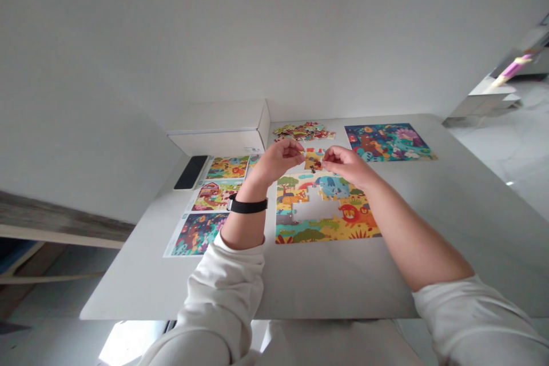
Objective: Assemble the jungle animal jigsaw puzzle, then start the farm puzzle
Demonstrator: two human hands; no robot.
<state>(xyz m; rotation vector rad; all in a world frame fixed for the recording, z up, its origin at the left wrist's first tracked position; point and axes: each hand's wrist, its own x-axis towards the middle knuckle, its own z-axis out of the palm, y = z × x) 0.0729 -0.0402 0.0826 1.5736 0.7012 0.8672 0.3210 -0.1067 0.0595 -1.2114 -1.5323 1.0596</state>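
While a white, smooth-topped bench (334, 286) carried a white cardboard box (218, 120), a colourful flat animal jigsaw (309, 234) lay nearer, gapped mid-picture. Beyond it, before a multicoloured heap of loose pieces (304, 131), the left hand (278, 161) and right hand (349, 167) curled beside a small yellow printed section (314, 159); whether either gripped it was unclear.

A forearm hides the right-hand edges of two lower pictures on the reference sheet (179, 235), and a hand covers part of a picture behind it. The fingertips of both hands, left (281, 159) and right (346, 164), are too small to read at their grip on the puzzle piece (313, 160). A pink and yellow object (513, 70) blurs at right; both sleeves (223, 286) run off the bottom edge.
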